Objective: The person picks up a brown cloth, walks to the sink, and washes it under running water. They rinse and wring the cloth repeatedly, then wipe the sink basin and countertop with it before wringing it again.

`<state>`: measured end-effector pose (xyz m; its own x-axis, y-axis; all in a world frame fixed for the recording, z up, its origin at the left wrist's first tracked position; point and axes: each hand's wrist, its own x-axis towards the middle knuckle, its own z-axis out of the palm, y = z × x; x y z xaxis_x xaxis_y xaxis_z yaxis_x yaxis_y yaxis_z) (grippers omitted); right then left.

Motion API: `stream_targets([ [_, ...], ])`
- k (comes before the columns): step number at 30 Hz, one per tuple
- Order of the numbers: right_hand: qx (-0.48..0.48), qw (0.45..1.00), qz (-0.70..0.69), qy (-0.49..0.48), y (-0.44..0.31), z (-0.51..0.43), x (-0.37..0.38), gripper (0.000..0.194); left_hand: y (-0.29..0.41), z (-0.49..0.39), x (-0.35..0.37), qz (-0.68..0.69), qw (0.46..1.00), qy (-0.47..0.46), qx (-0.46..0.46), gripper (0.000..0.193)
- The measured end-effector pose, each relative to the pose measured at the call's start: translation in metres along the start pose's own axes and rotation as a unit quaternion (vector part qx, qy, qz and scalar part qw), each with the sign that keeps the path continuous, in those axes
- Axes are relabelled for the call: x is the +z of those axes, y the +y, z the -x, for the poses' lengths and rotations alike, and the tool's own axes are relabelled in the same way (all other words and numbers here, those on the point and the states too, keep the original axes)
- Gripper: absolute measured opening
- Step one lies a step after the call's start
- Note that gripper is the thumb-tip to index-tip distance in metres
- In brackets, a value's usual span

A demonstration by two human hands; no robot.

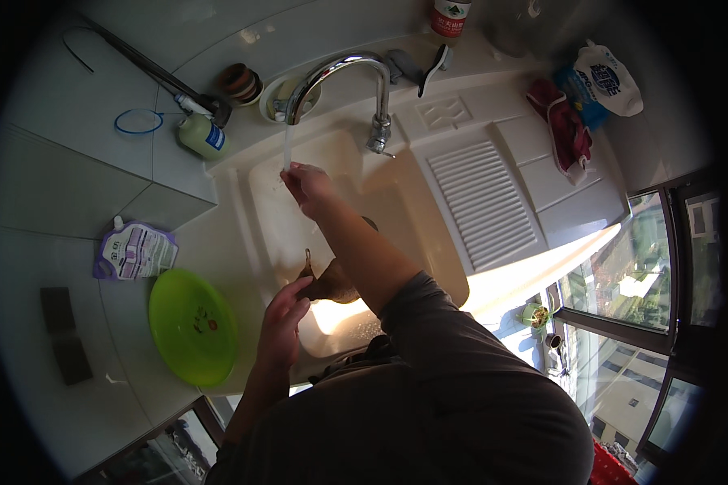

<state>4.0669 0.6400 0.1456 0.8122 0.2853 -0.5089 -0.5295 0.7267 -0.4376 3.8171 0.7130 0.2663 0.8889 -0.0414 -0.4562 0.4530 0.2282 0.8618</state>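
A stream of water runs from the chrome faucet (340, 60) onto my right hand (309, 188), raised over the far left part of the beige sink (279, 212). Its fingers are bent together; whether anything small is between them cannot be made out. Lower in the sink is a brown article (335, 284) with a thin loop standing up from one end; whether it is a shoe or a cloth is unclear. My left hand (285, 315) grips its left end between thumb and fingers. My right forearm hides part of the brown article and of the drain.
Left of the sink stand a green plastic basin (185, 327), a purple-and-white refill pouch (139, 248) and a pale green bottle (200, 134). A white bowl (269, 100) and a brush (434, 70) sit behind. A ribbed washboard (482, 203) and a maroon cloth (561, 130) are on the right.
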Motion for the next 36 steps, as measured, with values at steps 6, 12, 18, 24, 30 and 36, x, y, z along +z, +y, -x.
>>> stream_targets([
  [6,-0.04,0.935,0.354,-0.006,-0.036,0.053,-0.073,0.021,0.001,0.0,0.012,-0.025,0.998,-0.005,0.049,0.032],
  [12,-0.079,0.959,0.266,0.056,-0.073,0.104,-0.088,0.023,0.001,-0.01,0.014,-0.122,0.981,0.066,0.139,0.028],
  [18,-0.295,0.935,0.147,-0.133,-0.141,0.096,0.046,0.041,0.006,-0.019,0.032,-0.183,0.971,0.063,0.143,0.03],
  [24,-0.199,0.917,0.309,-0.154,-0.174,0.122,0.05,0.035,-0.004,-0.003,0.047,-0.167,0.981,0.036,0.091,0.028],
  [30,-0.217,0.866,0.435,-0.117,-0.227,0.188,-0.016,0.034,-0.013,0.013,0.032,-0.17,0.982,0.051,0.072,0.023],
  [36,-0.206,0.74,0.634,-0.093,-0.259,0.201,-0.057,0.034,-0.026,0.017,0.036,-0.148,0.985,0.05,0.067,0.022],
])
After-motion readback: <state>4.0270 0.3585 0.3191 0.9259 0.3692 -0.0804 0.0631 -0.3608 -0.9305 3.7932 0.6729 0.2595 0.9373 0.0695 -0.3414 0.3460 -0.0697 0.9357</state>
